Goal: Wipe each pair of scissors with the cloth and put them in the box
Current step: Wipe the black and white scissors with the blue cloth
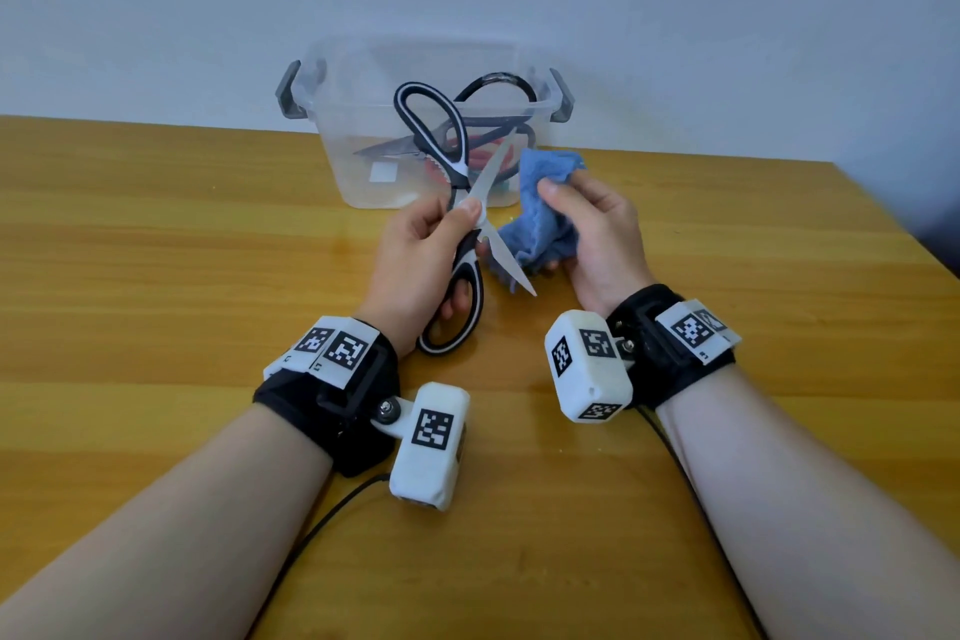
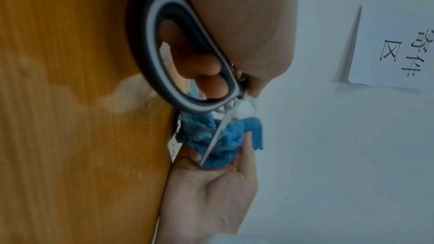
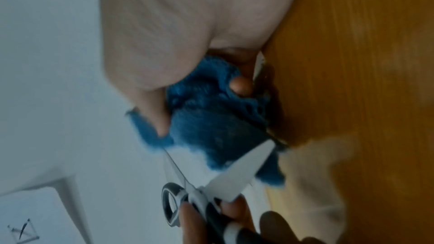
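Two hands work above the worktop (image 1: 156, 276), in front of the clear box (image 1: 332, 161) at 12 o'clock. Left hand (image 1: 415, 255) grips the black-and-white scissors (image 1: 465, 270), fingers through the lower handle loop, thumb pressed at the pivot. Blades spread wide: one points to 12 toward the box, the other to 5; long axis runs roughly 12 to 6. Right hand (image 1: 592, 229) pinches the bunched blue cloth (image 1: 540, 224), just beside the blades at 3. Step in hand: wiping, likely. Next calls for drawing cloth along each blade, away from the edge. Other scissors (image 1: 410, 146) already lie in the box.
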`<action>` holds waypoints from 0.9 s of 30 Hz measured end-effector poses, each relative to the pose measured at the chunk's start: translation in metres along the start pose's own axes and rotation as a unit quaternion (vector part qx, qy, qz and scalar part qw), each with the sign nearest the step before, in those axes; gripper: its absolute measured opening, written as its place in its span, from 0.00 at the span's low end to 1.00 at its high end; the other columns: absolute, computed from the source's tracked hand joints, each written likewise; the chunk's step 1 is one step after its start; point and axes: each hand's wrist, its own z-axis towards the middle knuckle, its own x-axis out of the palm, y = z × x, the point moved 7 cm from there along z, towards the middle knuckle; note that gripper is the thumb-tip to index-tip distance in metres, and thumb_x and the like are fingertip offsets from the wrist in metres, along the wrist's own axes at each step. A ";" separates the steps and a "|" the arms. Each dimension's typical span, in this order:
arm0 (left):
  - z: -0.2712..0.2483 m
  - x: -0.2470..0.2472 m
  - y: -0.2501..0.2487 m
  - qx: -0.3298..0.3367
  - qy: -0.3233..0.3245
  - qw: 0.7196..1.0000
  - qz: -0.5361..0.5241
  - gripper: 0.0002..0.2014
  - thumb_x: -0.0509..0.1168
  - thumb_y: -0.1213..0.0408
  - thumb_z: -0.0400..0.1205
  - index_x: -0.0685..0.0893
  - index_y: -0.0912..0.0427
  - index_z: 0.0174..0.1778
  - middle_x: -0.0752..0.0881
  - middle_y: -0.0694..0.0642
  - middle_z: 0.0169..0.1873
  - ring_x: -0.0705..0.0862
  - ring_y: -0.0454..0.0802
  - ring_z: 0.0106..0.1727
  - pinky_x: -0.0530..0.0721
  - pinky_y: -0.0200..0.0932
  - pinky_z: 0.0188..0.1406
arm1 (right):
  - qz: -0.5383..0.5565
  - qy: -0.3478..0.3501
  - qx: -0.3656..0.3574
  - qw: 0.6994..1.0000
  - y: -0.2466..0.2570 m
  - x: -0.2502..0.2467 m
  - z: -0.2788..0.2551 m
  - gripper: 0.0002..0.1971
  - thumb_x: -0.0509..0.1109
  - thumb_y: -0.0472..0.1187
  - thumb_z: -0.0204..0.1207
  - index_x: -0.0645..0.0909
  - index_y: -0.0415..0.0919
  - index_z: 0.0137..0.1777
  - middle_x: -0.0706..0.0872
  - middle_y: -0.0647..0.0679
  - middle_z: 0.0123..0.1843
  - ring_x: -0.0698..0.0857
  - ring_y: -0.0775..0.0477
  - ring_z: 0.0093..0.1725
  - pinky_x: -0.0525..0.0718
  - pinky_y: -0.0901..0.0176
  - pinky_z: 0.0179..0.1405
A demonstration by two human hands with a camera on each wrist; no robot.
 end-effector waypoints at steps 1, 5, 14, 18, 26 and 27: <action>0.000 -0.002 0.001 -0.001 -0.011 1.000 0.000 0.12 0.63 0.59 0.91 0.78 0.63 0.46 0.87 0.50 0.31 0.76 0.51 0.14 0.67 0.34 0.10 | -0.015 0.038 -0.005 0.999 0.000 0.007 -0.002 0.05 0.74 0.42 0.76 0.90 0.46 0.40 0.82 0.38 0.33 0.80 0.41 0.29 0.74 0.53 0.23; 0.001 -0.004 0.002 0.004 -0.035 0.999 0.008 0.13 0.64 0.59 0.90 0.76 0.65 0.44 0.85 0.52 0.30 0.76 0.51 0.13 0.66 0.35 0.10 | -0.072 0.110 -0.017 0.991 0.003 0.022 -0.009 0.13 0.74 0.53 0.76 0.90 0.47 0.34 0.85 0.35 0.36 0.81 0.34 0.39 0.77 0.36 0.39; 0.001 -0.010 0.001 0.018 -0.076 0.997 -0.010 0.21 0.63 0.56 0.91 0.76 0.73 0.44 0.71 0.59 0.20 0.75 0.51 0.10 0.64 0.36 0.09 | -0.221 0.131 -0.052 0.965 0.009 0.028 -0.009 0.11 0.79 0.39 0.77 0.89 0.38 0.34 0.89 0.39 0.32 0.85 0.50 0.35 0.83 0.56 0.41; 0.001 -0.019 -0.001 0.021 -0.124 0.990 -0.060 0.19 0.64 0.57 0.91 0.78 0.73 0.47 0.80 0.61 0.28 0.74 0.51 0.11 0.64 0.34 0.10 | -0.246 0.131 -0.049 0.959 0.004 0.026 -0.007 0.21 0.78 0.32 0.75 0.77 0.43 0.23 0.79 0.55 0.22 0.76 0.57 0.26 0.77 0.63 0.33; 0.002 -0.016 -0.005 0.081 -0.098 0.992 0.008 0.21 0.66 0.57 0.90 0.72 0.71 0.39 0.79 0.72 0.31 0.76 0.57 0.12 0.68 0.39 0.09 | -0.132 0.077 -0.026 0.988 0.005 0.017 -0.008 0.08 0.80 0.39 0.76 0.91 0.47 0.35 0.89 0.51 0.33 0.85 0.52 0.35 0.82 0.56 0.36; 0.001 -0.014 -0.005 0.080 -0.095 0.992 0.010 0.22 0.66 0.57 0.90 0.72 0.71 0.39 0.78 0.68 0.29 0.76 0.57 0.12 0.68 0.39 0.09 | -0.148 0.096 -0.031 0.984 0.005 0.021 -0.009 0.05 0.81 0.39 0.76 0.93 0.45 0.39 0.92 0.49 0.36 0.88 0.52 0.38 0.85 0.57 0.40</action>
